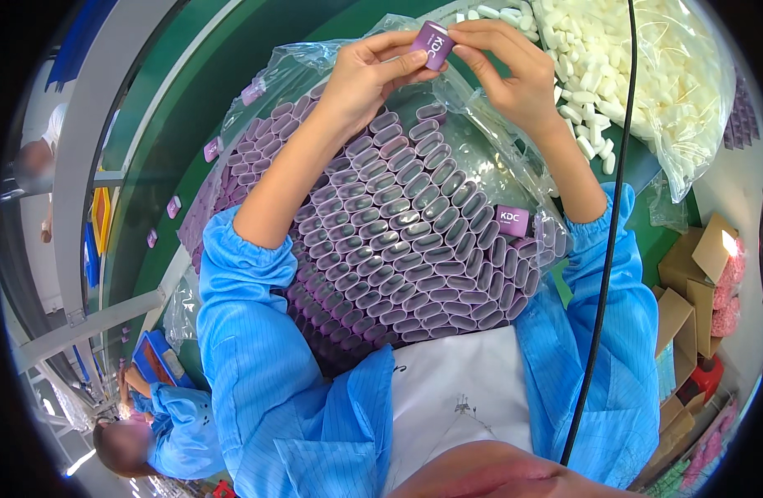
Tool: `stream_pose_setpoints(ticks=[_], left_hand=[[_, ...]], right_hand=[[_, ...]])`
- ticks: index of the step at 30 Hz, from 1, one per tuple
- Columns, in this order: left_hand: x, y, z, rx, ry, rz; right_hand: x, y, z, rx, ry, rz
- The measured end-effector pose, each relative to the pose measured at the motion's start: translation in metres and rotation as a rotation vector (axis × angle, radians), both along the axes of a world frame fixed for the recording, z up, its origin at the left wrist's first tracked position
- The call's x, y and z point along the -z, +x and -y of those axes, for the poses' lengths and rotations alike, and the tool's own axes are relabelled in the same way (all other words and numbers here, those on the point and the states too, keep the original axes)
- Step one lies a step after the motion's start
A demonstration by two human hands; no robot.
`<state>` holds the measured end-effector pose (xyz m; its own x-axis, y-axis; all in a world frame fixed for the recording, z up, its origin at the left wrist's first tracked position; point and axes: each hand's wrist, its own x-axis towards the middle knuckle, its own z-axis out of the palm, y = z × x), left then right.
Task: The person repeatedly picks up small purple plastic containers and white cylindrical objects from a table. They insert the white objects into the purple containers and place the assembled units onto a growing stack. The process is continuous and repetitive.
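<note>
My left hand (371, 73) is closed on a small purple plastic case (432, 48) with white lettering, thumb in front and fingers behind. A sliver of white shows at the case's top edge. From the other side, the fingertips of my right hand (514, 73) pinch at its upper right edge. Below both hands, many open, hollow purple oval shells (398, 199) stand packed upright in rows on a clear plastic sheet (473, 108). One purple case (512, 221) lies on its side on the right of these rows.
A clear bag of white oval pieces (639, 75) lies at upper right, some spilled beside it. Loose purple shells (213, 149) rest on the green belt (170, 108) at left. A black cable (607, 266) hangs through the view. Cardboard boxes (689, 282) stand right; a co-worker (178, 432) sits lower left.
</note>
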<state>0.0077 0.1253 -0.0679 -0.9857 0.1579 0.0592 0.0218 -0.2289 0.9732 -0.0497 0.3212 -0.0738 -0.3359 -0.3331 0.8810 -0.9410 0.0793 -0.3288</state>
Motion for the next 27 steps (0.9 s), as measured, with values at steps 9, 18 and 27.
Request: stream_pose_setpoints(ticks=[9, 18, 27], left_hand=[[-0.027, -0.03, 0.062, -0.285, -0.627, -0.202], [0.005, -0.062, 0.201, -0.097, -1.433, 0.111], [0.049, 0.011, 0.264, -0.377, -1.336, 0.031]], right_hand=[[0.003, -0.002, -0.006, -0.083, -0.05, 0.393], [0.016, -0.016, -0.009, 0.111, 0.013, 0.325], [0.014, -0.014, -0.01, 0.151, 0.058, 0.321]])
